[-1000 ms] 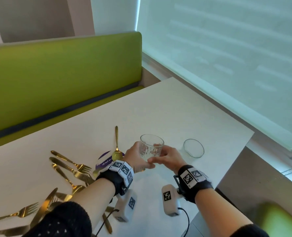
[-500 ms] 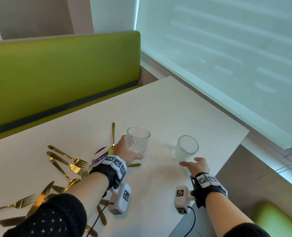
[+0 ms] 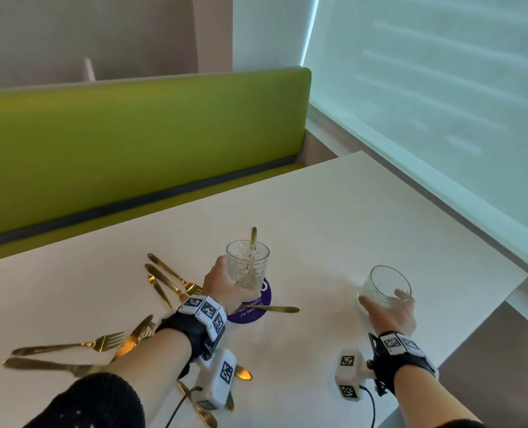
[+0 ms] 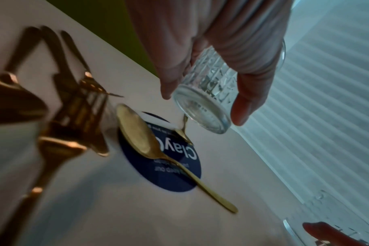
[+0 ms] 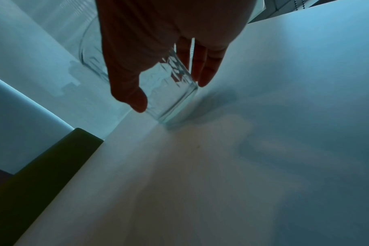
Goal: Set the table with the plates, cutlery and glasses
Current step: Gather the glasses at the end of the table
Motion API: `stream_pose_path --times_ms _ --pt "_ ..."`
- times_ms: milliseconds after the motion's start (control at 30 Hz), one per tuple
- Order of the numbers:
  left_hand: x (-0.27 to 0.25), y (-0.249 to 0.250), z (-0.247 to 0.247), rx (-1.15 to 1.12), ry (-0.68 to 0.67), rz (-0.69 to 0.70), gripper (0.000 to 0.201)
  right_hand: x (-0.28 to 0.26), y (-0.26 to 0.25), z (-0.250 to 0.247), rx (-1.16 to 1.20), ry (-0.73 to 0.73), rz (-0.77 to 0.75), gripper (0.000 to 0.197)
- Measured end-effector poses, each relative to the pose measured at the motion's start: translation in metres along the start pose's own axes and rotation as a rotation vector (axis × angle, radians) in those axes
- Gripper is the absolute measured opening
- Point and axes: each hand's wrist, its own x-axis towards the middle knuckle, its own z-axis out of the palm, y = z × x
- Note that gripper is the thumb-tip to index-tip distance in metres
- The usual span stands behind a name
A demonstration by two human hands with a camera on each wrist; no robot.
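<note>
My left hand (image 3: 228, 285) grips a patterned clear glass (image 3: 247, 264) and holds it off the white table (image 3: 349, 211), above a round purple coaster (image 3: 256, 310). In the left wrist view the thumb and fingers of that hand (image 4: 203, 104) wrap the glass (image 4: 209, 93), whose base hangs in the air. My right hand (image 3: 389, 307) grips a second glass (image 3: 384, 285) near the table's right edge. In the right wrist view this glass (image 5: 171, 93) is tilted, its base edge on the table. Gold cutlery (image 3: 170, 279) lies scattered at the left. No plates are in view.
A gold spoon (image 3: 272, 308) lies across the coaster, and another spoon (image 3: 254, 236) lies behind the lifted glass. A green bench (image 3: 133, 134) runs along the table's far side. A blind-covered window (image 3: 441, 103) is on the right. The table's right corner (image 3: 518, 279) is close to the second glass.
Both hands were on one glass. My right hand left it, reached right and took hold of the second glass, tilting it. My left hand lifted the first glass.
</note>
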Motion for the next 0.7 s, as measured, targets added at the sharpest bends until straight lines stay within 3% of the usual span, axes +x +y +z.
stream_pose_path --times_ms 267,533,700 --pt "-0.044 -0.041 -0.061 -0.096 0.048 0.043 0.071 -0.102 -0.044 0.026 0.046 -0.147 -0.187 0.069" --pt "-0.131 -0.137 -0.158 -0.202 0.092 0.037 0.078 -0.29 -0.062 0.079 -0.007 -0.462 -0.35 0.072" --pt "-0.181 -0.209 -0.214 -0.203 0.197 -0.019 0.081 -0.402 -0.046 0.122 -0.08 -0.63 -0.427 0.072"
